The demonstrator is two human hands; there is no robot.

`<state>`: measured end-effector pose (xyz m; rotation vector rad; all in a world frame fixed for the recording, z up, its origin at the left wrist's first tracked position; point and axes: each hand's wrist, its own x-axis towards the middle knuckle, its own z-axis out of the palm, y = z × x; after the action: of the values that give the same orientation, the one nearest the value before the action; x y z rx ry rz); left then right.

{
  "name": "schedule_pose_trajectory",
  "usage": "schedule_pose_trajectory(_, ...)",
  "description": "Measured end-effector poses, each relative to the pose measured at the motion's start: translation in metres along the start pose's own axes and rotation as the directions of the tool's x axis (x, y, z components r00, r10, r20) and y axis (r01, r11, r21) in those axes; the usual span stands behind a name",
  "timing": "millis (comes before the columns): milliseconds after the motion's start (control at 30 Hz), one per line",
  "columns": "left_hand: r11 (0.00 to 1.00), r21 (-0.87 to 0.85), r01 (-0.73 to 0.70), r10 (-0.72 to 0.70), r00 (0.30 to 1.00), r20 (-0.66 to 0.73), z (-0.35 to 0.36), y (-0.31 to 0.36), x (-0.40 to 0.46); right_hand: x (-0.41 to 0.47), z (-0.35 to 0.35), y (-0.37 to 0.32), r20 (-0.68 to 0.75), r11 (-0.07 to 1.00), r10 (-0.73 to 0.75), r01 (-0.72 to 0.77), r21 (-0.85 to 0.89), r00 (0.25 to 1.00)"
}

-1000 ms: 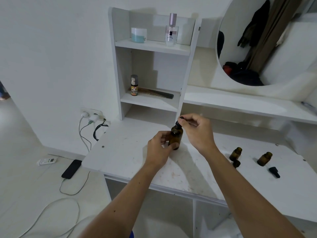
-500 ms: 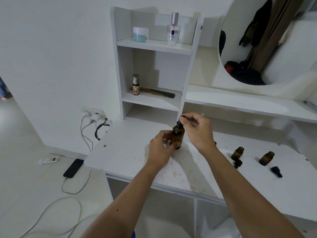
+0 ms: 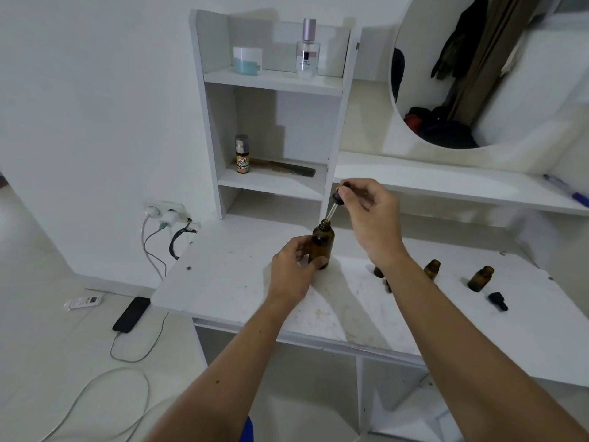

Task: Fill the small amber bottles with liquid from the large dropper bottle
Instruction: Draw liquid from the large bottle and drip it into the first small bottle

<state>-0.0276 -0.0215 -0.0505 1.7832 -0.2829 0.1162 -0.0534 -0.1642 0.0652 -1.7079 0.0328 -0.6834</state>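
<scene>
The large amber dropper bottle [image 3: 322, 244] stands uncapped on the white desk [image 3: 229, 282]. My left hand [image 3: 293, 269] grips its body. My right hand [image 3: 371, 215] holds the black dropper cap [image 3: 338, 196] above the bottle, and the glass pipette tip is still just inside the neck. Two small open amber bottles [image 3: 432, 270] [image 3: 480, 277] stand to the right. A third small bottle [image 3: 378, 271] is mostly hidden behind my right forearm. A small black cap [image 3: 498, 300] lies near the rightmost bottle.
A shelf unit [image 3: 274, 81] at the back holds a jar, a perfume bottle, a small spray bottle and a comb. A round mirror [image 3: 484, 71] hangs at the right above a long shelf. Cables, a phone [image 3: 131, 314] and a remote lie on the floor at left.
My right hand has lifted the dropper cap up out of the large bottle, drawing the pipette almost clear of the neck. My left hand stays on the bottle.
</scene>
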Motion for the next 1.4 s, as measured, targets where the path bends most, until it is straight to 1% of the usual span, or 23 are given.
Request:
schedule_pose_trajectory(133, 0.999, 0.001, 0.032, -0.032, 0.999, -0.031, -0.001, 0.002, -0.006, 0.003, -0.013, -0.013, -0.062, 0.999, -0.051, 0.051, 0.006, 0.997)
schedule_pose_trajectory(300, 0.999, -0.042, 0.034, -0.039, 0.991, -0.129, -0.003, 0.005, -0.022, 0.001, -0.039, -0.019, -0.125, 0.997, -0.061, 0.067, 0.044, 0.990)
schedule_pose_trajectory(400, 0.998, -0.052, 0.030, -0.037, 0.989, -0.141, 0.001, 0.009, -0.035, -0.005, -0.058, -0.018, -0.154, 0.996, -0.056, 0.066, 0.057, 0.986)
schedule_pose_trajectory(467, 0.998, -0.054, 0.020, -0.025, 0.994, -0.106, 0.009, 0.012, -0.041, -0.010, -0.072, -0.013, -0.170, 0.997, -0.050, 0.060, 0.056, 0.984)
schedule_pose_trajectory(600, 0.999, -0.033, 0.004, -0.003, 1.000, 0.013, 0.032, 0.021, -0.045, -0.022, -0.094, -0.002, -0.184, 0.998, -0.037, 0.044, 0.035, 0.982)
schedule_pose_trajectory(700, 0.999, -0.049, -0.014, 0.019, 0.993, 0.115, 0.057, 0.028, -0.046, -0.028, -0.108, 0.006, -0.197, 0.999, -0.031, 0.030, -0.012, 0.980)
schedule_pose_trajectory(767, 0.999, -0.044, -0.026, 0.033, 0.988, 0.154, 0.073, 0.032, -0.043, -0.030, -0.116, 0.010, -0.209, 0.999, -0.023, 0.016, -0.033, 0.978)
schedule_pose_trajectory(967, 0.998, 0.000, -0.069, 0.068, 0.986, 0.150, 0.099, 0.033, -0.025, -0.028, -0.125, 0.018, -0.221, 0.999, 0.010, -0.021, -0.049, 0.975)
schedule_pose_trajectory(1100, 0.996, 0.025, -0.082, 0.076, 0.981, 0.179, 0.104, 0.033, -0.018, -0.028, -0.124, 0.023, -0.210, 0.998, 0.025, -0.037, -0.051, 0.977)
schedule_pose_trajectory(1300, 0.991, 0.067, -0.120, 0.105, 0.977, 0.187, 0.107, 0.032, -0.013, -0.031, -0.118, 0.035, -0.160, 0.986, 0.029, -0.054, -0.159, 0.987)
schedule_pose_trajectory(1400, 0.991, 0.065, -0.120, 0.107, 0.978, 0.179, 0.107, 0.029, -0.012, -0.033, -0.115, 0.038, -0.139, 0.981, 0.033, -0.058, -0.183, 0.990)
